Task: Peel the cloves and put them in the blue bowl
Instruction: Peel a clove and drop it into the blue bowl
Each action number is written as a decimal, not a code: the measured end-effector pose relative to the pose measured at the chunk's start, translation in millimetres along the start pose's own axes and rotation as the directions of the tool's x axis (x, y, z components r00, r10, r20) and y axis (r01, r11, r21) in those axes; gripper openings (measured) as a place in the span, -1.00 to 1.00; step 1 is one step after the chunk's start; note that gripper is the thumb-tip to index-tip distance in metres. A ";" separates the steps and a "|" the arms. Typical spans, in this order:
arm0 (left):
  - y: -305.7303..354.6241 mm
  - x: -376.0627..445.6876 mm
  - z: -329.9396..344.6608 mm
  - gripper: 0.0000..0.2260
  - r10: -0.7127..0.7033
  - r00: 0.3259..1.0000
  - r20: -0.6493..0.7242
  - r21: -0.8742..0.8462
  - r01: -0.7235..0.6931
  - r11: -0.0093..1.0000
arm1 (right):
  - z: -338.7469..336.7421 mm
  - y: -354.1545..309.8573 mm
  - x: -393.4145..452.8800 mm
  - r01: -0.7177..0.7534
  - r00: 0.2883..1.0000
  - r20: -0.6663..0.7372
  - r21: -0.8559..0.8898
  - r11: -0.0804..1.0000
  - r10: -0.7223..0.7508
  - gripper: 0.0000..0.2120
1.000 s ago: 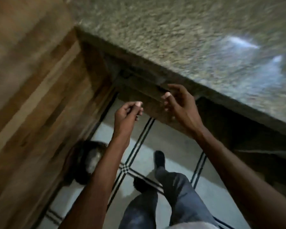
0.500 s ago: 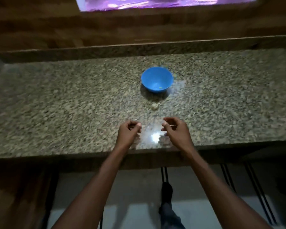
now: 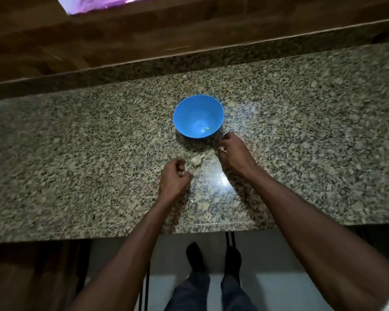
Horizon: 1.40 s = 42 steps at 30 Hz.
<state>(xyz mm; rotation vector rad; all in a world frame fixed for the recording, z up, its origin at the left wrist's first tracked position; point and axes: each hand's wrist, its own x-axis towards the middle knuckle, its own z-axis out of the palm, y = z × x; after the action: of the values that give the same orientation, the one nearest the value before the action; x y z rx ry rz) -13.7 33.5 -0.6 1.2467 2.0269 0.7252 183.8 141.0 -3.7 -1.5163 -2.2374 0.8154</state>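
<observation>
Taking the blue bowl [image 3: 198, 116] as the landmark, nearest the person, well on the near side of it, are the feet on the pale floor [image 3: 276, 286] below the bench [image 3: 76, 153] edge. Closer to the bowl, the left hand [image 3: 174, 178] hovers low over the speckled granite, on the bowl's near side and a little to its left; its grip is narrow, fingers curled in toward the thumb, and whether a scrap of skin or a clove sits inside it is too small to tell. Just beyond that hand, between it and the bowl, lies a pale lump of garlic cloves [image 3: 197, 160] on the bench, probably left there so both hands can reach it without stretching. The right hand [image 3: 233, 153] is nearer still to the bowl, just off its near right rim, fingers bent as if pinching something thin; what it holds I cannot make out. Its place by the rim suits dropping a peeled piece in. Inside the bowl, a small yellowish bit [image 3: 207, 128] lies near the bottom, likely a clove already peeled, so the work seems barely begun. Beyond the bowl the granite runs to a wooden wall [image 3: 189, 30].
</observation>
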 end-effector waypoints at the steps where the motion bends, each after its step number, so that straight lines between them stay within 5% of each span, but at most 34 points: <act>1: -1.6 2.0 0.6 -0.68 0.024 1.000 -0.001 0.002 -0.024 1.000 | 3.3 1.3 -1.3 0.027 1.000 -0.006 -0.028 0.999 -0.027 -0.84; 4: -1.8 8.4 2.1 -0.65 0.084 0.996 0.009 -0.005 -0.084 0.996 | 4.5 5.5 -13.6 0.045 0.997 -0.061 -0.072 0.996 -0.050 -0.96; 9: 6.0 18.2 6.1 -0.58 0.215 0.975 0.053 0.026 -0.217 0.976 | -20.6 -20.1 -34.8 -0.006 0.991 -0.135 0.071 0.997 0.016 -0.89; 14: 5.9 28.1 7.3 -0.79 0.286 0.956 0.066 0.030 -0.289 0.957 | -38.3 -59.9 9.2 0.021 0.970 -0.240 0.203 0.979 0.029 -0.85; 18: 0.9 31.9 4.3 -0.85 0.249 0.967 0.062 -0.077 -0.244 0.967 | -31.4 -67.9 31.0 -0.005 0.971 -0.236 0.157 0.988 0.042 -0.79; 21: 1.8 28.0 -5.6 -0.83 0.078 0.991 0.109 -0.349 -0.035 0.937 | -27.7 -68.5 10.1 -0.063 0.962 -0.245 0.228 0.972 0.119 -0.82; 24: 2.2 22.1 -12.2 -0.83 -0.009 0.973 0.230 -0.611 0.151 0.777 | -13.2 -63.1 -26.7 -0.208 0.952 -0.106 0.469 0.858 0.289 -0.82; 29: -2.2 15.3 -9.2 -0.77 0.009 0.920 0.393 -0.728 0.305 0.614 | 15.3 -67.9 -56.3 -0.366 0.918 0.190 0.744 0.560 0.347 -0.73; 37: 6.7 12.8 -21.7 -0.82 -0.015 0.969 0.248 -0.616 0.169 0.770 | 24.1 -61.9 -48.6 -0.372 0.904 0.223 0.831 0.414 0.364 -0.72; 42: 15.1 5.6 -21.0 -0.83 0.019 0.987 0.160 -0.620 0.086 0.780 | 18.9 -58.9 -43.6 -0.369 0.906 0.262 0.873 0.319 0.332 -0.69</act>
<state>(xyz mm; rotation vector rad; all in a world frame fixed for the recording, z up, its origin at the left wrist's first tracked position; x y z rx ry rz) -23.1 42.1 22.6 0.8323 1.4754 1.1293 146.7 79.4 20.1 -1.3233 -0.9604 1.8185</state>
